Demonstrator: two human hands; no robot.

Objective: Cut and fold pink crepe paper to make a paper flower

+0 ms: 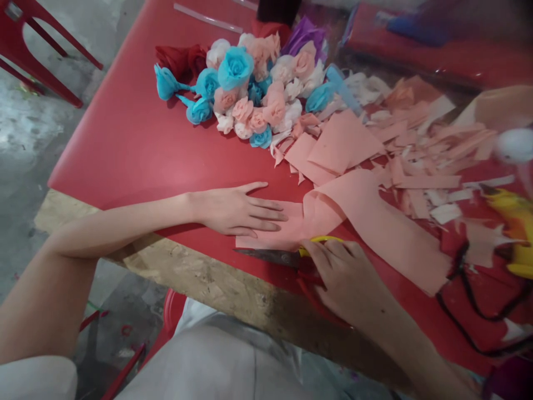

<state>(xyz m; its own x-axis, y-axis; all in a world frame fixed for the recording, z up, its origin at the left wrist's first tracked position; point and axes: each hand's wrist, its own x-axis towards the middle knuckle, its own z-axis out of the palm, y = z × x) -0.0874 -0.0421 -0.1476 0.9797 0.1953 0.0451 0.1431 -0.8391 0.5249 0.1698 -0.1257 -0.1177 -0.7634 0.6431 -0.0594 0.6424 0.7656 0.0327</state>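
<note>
My left hand (239, 211) lies flat, fingers stretched out, on the end of a long strip of pink crepe paper (387, 233). The strip curls over itself in the middle and runs off to the right. In my right hand (341, 272) is a pair of scissors (283, 256) with yellow and red handles. Their dark blades point left along the near edge of the paper, and the blades look close together. Several square pink paper pieces (337, 141) lie stacked just beyond the strip.
Blue, pink and white paper roses (235, 66) are heaped at the back of the red table (125, 150). Pink and white scraps (433, 150) spread across the right side. A yellow glue gun (516, 222) with a black cord (453, 311) lies far right. A red stool (45, 33) stands beyond the left edge.
</note>
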